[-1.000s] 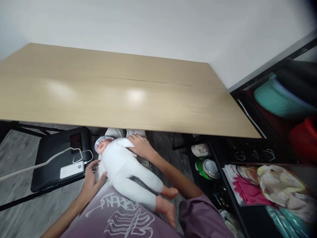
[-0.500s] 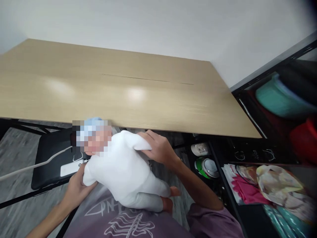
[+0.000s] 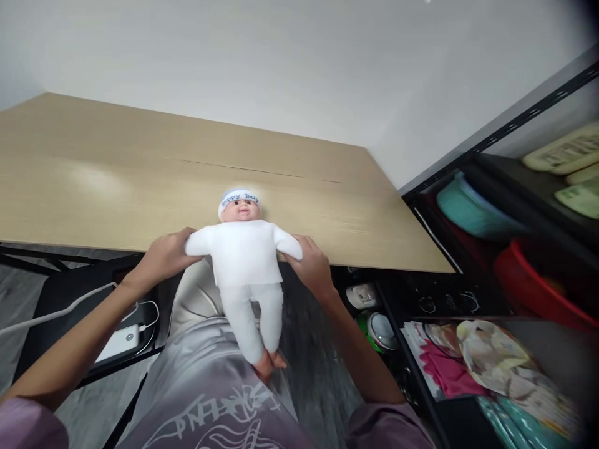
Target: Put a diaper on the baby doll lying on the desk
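A baby doll (image 3: 248, 255) in a white top and white trousers hangs face up between my hands, at the front edge of the wooden table (image 3: 322, 212). Blue letters run across its white and blue cap, and its bare feet point toward my lap. My left hand (image 3: 168, 252) is closed round the end of the doll's sleeve on the left. On the other side, my right hand (image 3: 311, 262) grips the opposite sleeve end. The doll's head appears over the tabletop; whether it touches the surface I cannot tell.
A black stool-like seat (image 3: 51, 312) at the left carries a white power bank (image 3: 119, 343) with a cable. To the right, a black shelf holds a teal basin (image 3: 472, 206), a red basin (image 3: 538, 280) and folded cloths (image 3: 496, 349). White walls stand behind the table.
The doll has turned from lying tilted across my lap to upright and facing me. It has moved up toward the table edge, both hands still on its arms.
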The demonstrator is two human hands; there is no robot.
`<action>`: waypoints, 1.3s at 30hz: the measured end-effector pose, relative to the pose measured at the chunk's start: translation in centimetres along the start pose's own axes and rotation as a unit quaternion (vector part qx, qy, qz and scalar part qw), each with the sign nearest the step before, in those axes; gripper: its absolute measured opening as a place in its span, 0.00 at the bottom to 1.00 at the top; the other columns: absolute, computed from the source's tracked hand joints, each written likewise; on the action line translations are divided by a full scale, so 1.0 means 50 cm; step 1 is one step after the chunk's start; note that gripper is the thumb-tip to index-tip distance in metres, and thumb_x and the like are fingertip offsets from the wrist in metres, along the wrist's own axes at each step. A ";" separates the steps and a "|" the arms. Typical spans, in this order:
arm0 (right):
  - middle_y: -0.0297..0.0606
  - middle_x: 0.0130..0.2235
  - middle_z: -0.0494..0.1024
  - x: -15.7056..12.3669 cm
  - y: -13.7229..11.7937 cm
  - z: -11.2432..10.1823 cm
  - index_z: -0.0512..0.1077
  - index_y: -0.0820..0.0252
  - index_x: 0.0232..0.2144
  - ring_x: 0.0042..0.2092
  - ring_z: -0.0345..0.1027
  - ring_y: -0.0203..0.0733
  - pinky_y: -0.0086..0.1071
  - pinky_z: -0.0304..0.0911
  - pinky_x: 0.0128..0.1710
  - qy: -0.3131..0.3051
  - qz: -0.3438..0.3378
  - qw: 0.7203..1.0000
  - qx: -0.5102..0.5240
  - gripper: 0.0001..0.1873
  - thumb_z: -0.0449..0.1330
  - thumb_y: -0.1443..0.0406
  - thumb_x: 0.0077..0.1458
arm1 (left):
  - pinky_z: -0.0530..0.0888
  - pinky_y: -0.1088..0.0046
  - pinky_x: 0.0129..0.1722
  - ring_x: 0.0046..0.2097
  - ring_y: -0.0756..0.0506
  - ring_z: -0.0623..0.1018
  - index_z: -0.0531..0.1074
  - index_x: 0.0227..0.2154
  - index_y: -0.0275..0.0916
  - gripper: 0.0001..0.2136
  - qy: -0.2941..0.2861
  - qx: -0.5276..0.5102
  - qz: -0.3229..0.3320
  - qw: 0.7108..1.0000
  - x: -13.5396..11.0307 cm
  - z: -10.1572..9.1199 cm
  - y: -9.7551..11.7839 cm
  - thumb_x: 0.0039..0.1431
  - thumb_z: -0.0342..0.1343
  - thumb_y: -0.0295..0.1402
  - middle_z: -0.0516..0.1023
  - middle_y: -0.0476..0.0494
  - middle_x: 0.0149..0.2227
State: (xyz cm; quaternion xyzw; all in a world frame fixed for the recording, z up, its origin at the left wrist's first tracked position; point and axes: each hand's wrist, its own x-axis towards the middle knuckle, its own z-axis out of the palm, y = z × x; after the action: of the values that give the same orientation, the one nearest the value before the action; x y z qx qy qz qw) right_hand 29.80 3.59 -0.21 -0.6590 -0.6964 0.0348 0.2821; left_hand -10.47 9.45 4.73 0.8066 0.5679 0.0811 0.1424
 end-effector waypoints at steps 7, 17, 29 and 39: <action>0.48 0.56 0.87 0.056 0.047 0.046 0.80 0.55 0.61 0.56 0.81 0.59 0.44 0.74 0.53 0.014 0.002 1.000 0.009 0.23 0.61 0.49 0.75 | 0.67 0.65 0.40 0.47 0.31 0.84 0.78 0.53 0.40 0.32 0.046 0.021 -0.045 0.998 0.096 -0.006 -0.034 0.66 0.60 0.66 0.87 0.31 0.49; 0.49 0.57 0.87 0.275 0.082 0.140 0.80 0.56 0.61 0.57 0.79 0.57 0.42 0.72 0.56 0.013 -0.012 1.000 0.015 0.25 0.61 0.47 0.76 | 0.64 0.67 0.43 0.46 0.36 0.78 0.79 0.55 0.36 0.33 0.121 0.013 -0.015 0.992 0.295 0.016 -0.106 0.70 0.58 0.65 0.84 0.32 0.51; 0.49 0.56 0.87 0.518 0.167 0.233 0.81 0.55 0.60 0.56 0.80 0.59 0.46 0.73 0.56 0.053 -0.053 0.997 0.034 0.27 0.62 0.44 0.75 | 0.68 0.62 0.45 0.53 0.29 0.81 0.79 0.59 0.40 0.31 0.189 0.038 -0.009 0.981 0.567 0.021 -0.173 0.70 0.57 0.61 0.84 0.30 0.55; 0.51 0.55 0.87 0.716 0.212 0.288 0.80 0.57 0.58 0.55 0.79 0.62 0.51 0.73 0.58 0.091 -0.067 0.993 0.021 0.36 0.61 0.34 0.70 | 0.70 0.55 0.56 0.57 0.25 0.79 0.78 0.56 0.37 0.35 0.218 0.055 -0.019 0.974 0.765 0.004 -0.215 0.67 0.58 0.66 0.83 0.27 0.55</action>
State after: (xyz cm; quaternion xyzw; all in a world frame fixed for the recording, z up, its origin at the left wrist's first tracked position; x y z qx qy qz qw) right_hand 34.00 43.17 -4.31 -0.6049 -0.7096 -0.0297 0.3601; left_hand -6.93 48.75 -0.08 0.7652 0.6040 0.2210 -0.0277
